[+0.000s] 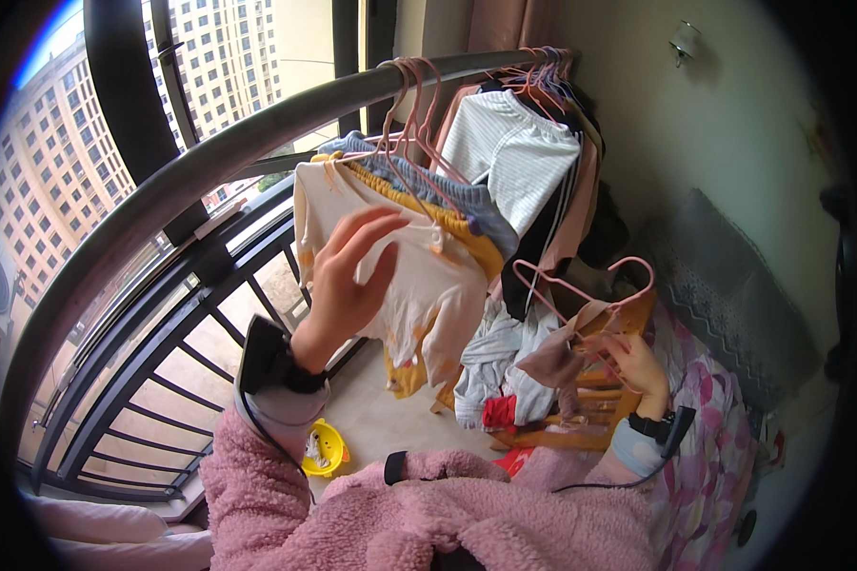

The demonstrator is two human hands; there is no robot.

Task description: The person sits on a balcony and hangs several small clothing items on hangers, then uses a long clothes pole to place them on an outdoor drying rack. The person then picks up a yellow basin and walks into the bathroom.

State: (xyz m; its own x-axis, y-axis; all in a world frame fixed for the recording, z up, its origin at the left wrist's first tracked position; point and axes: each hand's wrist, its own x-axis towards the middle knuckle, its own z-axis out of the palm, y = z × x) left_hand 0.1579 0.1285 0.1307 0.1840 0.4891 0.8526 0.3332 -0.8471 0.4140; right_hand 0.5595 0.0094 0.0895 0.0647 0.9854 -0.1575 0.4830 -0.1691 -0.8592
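My left hand (350,278) is raised in front of a white long-sleeved top (414,285) with orange marks, fingers apart and nothing gripped. That top hangs on a pink hanger from a metal rail (257,114), beside mustard (485,250) and blue-grey (464,189) garments. On the right, my right hand (632,364) has its fingers closed on a pink hanger (564,285) with a small brownish-pink garment (553,357) on it. The hanger's hook points up and is off the rail. Behind are striped light-coloured pants (514,143) and black pants with white stripes (532,250) on the rail.
A wooden slatted chair or bench (614,407) bears grey clothes (503,357) and a red piece. A yellow basin (326,448) stands on the floor. Window railings (186,364) run along the left. A grey cushion-like item (728,285) and pink-patterned fabric (707,428) lie right.
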